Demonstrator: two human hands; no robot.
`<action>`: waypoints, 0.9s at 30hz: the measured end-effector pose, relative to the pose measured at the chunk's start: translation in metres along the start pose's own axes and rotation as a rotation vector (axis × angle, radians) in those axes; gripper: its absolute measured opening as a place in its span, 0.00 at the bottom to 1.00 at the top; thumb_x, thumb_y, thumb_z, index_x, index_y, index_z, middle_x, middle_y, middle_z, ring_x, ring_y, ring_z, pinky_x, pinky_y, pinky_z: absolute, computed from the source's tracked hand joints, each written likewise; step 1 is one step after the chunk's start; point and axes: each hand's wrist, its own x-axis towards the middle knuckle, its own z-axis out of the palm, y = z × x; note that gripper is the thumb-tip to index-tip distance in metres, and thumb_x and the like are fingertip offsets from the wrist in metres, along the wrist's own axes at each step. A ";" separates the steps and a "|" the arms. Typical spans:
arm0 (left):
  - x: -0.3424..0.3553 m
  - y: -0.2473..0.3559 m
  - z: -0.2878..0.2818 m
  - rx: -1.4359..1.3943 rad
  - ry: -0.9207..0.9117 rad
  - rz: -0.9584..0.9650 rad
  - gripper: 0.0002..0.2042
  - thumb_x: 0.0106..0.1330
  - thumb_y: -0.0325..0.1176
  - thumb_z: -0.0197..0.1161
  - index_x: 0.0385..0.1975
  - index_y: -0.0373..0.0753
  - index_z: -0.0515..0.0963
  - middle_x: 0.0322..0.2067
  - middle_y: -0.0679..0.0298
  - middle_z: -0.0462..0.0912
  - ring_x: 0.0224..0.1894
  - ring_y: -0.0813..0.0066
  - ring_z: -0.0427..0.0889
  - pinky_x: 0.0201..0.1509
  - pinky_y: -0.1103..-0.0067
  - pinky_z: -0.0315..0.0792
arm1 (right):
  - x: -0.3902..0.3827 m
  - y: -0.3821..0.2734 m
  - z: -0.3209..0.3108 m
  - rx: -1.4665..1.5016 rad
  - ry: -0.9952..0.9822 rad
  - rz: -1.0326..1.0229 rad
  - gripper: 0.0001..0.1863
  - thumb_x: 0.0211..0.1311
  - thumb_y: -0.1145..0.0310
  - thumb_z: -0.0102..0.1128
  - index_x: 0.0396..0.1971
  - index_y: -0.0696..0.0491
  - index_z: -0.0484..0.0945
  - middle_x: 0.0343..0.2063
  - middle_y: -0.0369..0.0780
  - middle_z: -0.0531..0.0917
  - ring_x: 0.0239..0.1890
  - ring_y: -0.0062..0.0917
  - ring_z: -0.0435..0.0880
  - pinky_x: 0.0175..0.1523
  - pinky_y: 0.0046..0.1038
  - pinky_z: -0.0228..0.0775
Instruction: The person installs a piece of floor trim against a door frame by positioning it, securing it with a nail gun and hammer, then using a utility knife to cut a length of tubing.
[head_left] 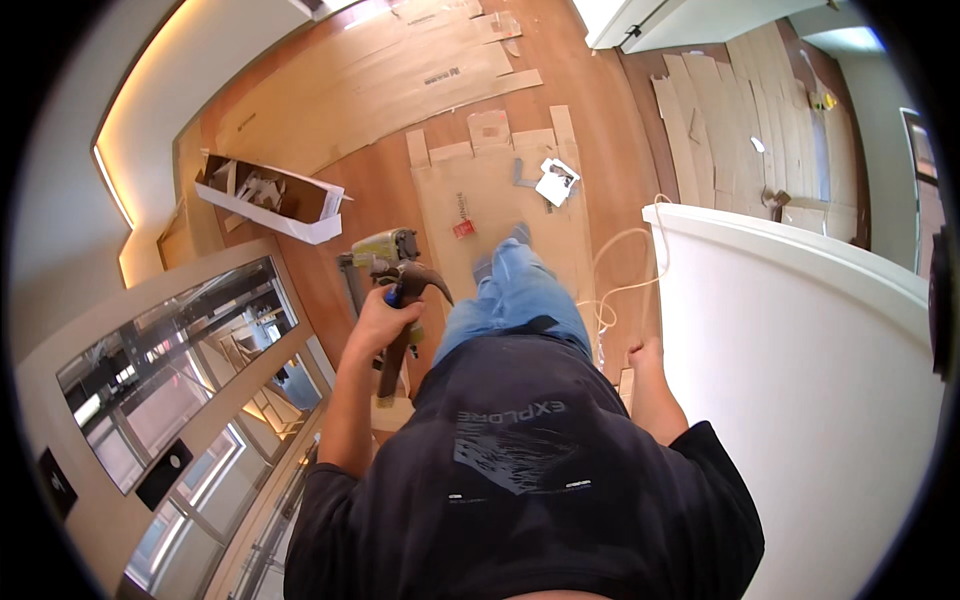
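Observation:
My left hand (pixel 385 318) is closed around a claw hammer (pixel 425 279); its dark head points right and its handle hangs below. A green-and-grey nail gun (pixel 388 246) is right beside the hammer, partly behind it. Whether the same hand also bears the nail gun's weight, I cannot tell. A small blue part (pixel 394 297) shows at the fingers. My right hand (pixel 648 355) is low by the white panel, fingers curled. A pale wooden piece (pixel 627 387) lies just below it; what the fingers hold, if anything, is hidden.
A cream air hose (pixel 622 235) loops over the white panel (pixel 800 330) at right. Cardboard sheets (pixel 380 80) cover parts of the wooden floor. An open long box of scraps (pixel 270 195) stands at left, near a mirrored cabinet (pixel 180 360). A white item (pixel 556 184) lies ahead on cardboard.

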 end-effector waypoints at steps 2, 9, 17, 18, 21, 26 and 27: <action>0.021 0.032 -0.009 0.133 -0.014 -0.044 0.15 0.59 0.34 0.74 0.41 0.30 0.85 0.30 0.63 0.86 0.32 0.75 0.83 0.42 0.74 0.78 | 0.012 -0.015 0.022 0.390 0.173 -0.159 0.05 0.64 0.67 0.57 0.29 0.50 0.73 0.23 0.38 0.72 0.21 0.25 0.70 0.28 0.27 0.66; 0.146 0.077 -0.027 0.743 -0.095 0.228 0.22 0.53 0.40 0.76 0.46 0.33 0.87 0.45 0.46 0.85 0.49 0.54 0.85 0.57 0.66 0.76 | 0.044 -0.069 0.142 0.358 0.219 -0.376 0.06 0.69 0.71 0.59 0.34 0.58 0.76 0.27 0.40 0.81 0.26 0.27 0.81 0.28 0.31 0.72; 0.417 0.062 0.009 1.204 -0.509 0.255 0.24 0.51 0.45 0.71 0.50 0.45 0.88 0.49 0.48 0.83 0.54 0.51 0.84 0.60 0.64 0.79 | -0.012 -0.066 0.298 -0.095 -0.102 -1.032 0.17 0.76 0.72 0.57 0.57 0.60 0.65 0.28 0.39 0.81 0.27 0.21 0.82 0.30 0.25 0.76; 0.456 0.054 0.025 1.270 -0.592 0.263 0.24 0.52 0.46 0.71 0.50 0.46 0.88 0.51 0.49 0.83 0.54 0.52 0.83 0.60 0.64 0.79 | 0.005 -0.048 0.315 -0.108 -0.168 -0.894 0.16 0.76 0.71 0.58 0.56 0.60 0.67 0.29 0.39 0.81 0.28 0.21 0.82 0.31 0.25 0.77; 0.557 0.015 0.079 1.363 -0.753 0.303 0.24 0.53 0.47 0.72 0.51 0.47 0.88 0.52 0.49 0.82 0.55 0.52 0.83 0.60 0.64 0.79 | 0.072 0.002 0.374 -0.119 -0.261 -0.619 0.13 0.75 0.71 0.59 0.53 0.60 0.70 0.29 0.38 0.82 0.30 0.21 0.83 0.34 0.24 0.78; 0.692 -0.063 0.184 1.528 -0.970 0.349 0.24 0.56 0.47 0.72 0.53 0.49 0.87 0.53 0.49 0.82 0.55 0.50 0.84 0.60 0.63 0.80 | 0.224 0.076 0.463 -0.074 -0.166 -0.516 0.09 0.71 0.71 0.62 0.44 0.59 0.77 0.29 0.40 0.84 0.31 0.27 0.85 0.38 0.29 0.79; 0.712 -0.085 0.194 1.542 -0.979 0.325 0.24 0.56 0.47 0.72 0.53 0.49 0.87 0.53 0.49 0.82 0.55 0.50 0.84 0.60 0.63 0.80 | 0.244 0.088 0.480 -0.399 -0.049 -0.656 0.09 0.68 0.70 0.63 0.42 0.58 0.79 0.30 0.43 0.85 0.32 0.33 0.85 0.40 0.33 0.78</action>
